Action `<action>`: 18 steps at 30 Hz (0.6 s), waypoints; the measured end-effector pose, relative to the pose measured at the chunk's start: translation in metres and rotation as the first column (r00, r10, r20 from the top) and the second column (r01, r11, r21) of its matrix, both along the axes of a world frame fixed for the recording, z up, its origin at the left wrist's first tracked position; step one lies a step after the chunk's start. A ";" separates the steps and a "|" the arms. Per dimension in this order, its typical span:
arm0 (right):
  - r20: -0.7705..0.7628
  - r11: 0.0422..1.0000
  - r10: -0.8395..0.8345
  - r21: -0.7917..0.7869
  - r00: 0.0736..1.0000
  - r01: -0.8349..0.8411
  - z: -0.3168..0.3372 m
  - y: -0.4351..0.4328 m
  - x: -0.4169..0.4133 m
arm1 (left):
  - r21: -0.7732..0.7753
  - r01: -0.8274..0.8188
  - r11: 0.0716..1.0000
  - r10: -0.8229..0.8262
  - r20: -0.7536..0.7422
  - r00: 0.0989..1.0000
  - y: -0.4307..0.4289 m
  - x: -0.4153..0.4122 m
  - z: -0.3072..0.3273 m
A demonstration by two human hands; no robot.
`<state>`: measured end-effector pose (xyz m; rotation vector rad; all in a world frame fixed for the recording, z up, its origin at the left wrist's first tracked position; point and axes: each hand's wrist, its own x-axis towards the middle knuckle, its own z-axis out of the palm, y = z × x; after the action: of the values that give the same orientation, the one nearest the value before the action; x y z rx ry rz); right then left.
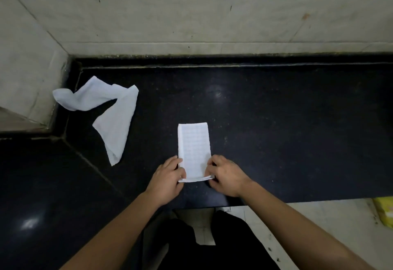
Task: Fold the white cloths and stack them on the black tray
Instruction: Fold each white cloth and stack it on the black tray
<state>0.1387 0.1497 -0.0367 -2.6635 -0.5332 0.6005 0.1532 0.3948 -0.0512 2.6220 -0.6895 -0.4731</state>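
- The left hand (168, 176) pinched the near left corner of the folded cloth (194, 146), with its fingers curled around the edge.
- The right hand (225, 176) pinched the near right corner the same way. Between them, the two hands held the near end, which looked slightly raised off the bench (276, 120).
- The folded cloth was a long narrow strip running straight away from the person, and its far end lay flat on the bench.
- Judging by this, the step in hand was the next fold, near end over to far end. To do it well, both corners should travel together and level and land square on the far corners. The crease should then be pressed flat so the layers do not slip apart.
- A second, loose cloth (112, 108) lay crumpled well apart to the left, near the wall corner, not yet folded.
- The black tray was not in view, so where the stack would go could not be told.
- A yellow packet (385, 212) showed at the right edge, down on the floor. No writing could be read on it or anywhere else.
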 end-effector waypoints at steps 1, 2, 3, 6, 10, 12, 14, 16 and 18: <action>0.003 1.000 0.008 -0.002 1.000 -0.008 -0.002 0.000 -0.003 | 0.012 0.001 1.000 0.000 -0.041 0.999 0.001 -0.003 0.000; -0.020 1.000 0.021 -0.020 1.000 -0.022 -0.003 0.001 -0.003 | 0.024 0.015 1.000 -0.013 -0.075 0.997 0.001 -0.004 0.002; -0.061 0.998 0.033 -0.042 0.998 -0.036 -0.002 0.001 -0.003 | 0.036 0.038 0.999 -0.034 -0.095 0.995 0.002 -0.004 0.003; -0.148 0.996 0.046 -0.068 0.988 -0.057 0.004 0.000 0.001 | 0.050 0.076 0.996 -0.068 -0.144 0.987 0.005 0.000 0.006; -0.198 0.999 0.024 -0.022 0.980 -0.029 0.014 0.000 0.013 | -0.003 0.051 0.999 -0.049 -0.307 0.950 0.007 0.019 0.015; -0.234 1.000 -0.001 0.013 0.972 0.004 0.022 -0.002 0.020 | -0.003 0.036 0.999 -0.033 -0.438 0.899 0.007 0.032 0.023; -0.324 0.995 -0.070 0.049 0.943 0.091 0.028 -0.004 0.029 | -0.011 -0.002 1.000 -0.004 -0.532 0.847 0.005 0.045 0.030; -0.396 0.967 -0.182 0.093 0.900 0.237 0.030 -0.009 0.037 | -0.037 -0.081 0.996 0.049 -0.531 0.846 0.004 0.056 0.031; -0.405 0.905 -0.311 0.150 0.860 0.398 0.024 -0.013 0.044 | -0.101 -0.215 0.971 0.133 -0.520 0.844 0.004 0.064 0.025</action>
<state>0.1829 0.1367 -0.0131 -2.2642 0.0086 0.8444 0.2173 0.3990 -0.0260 2.2329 -0.2927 -0.9684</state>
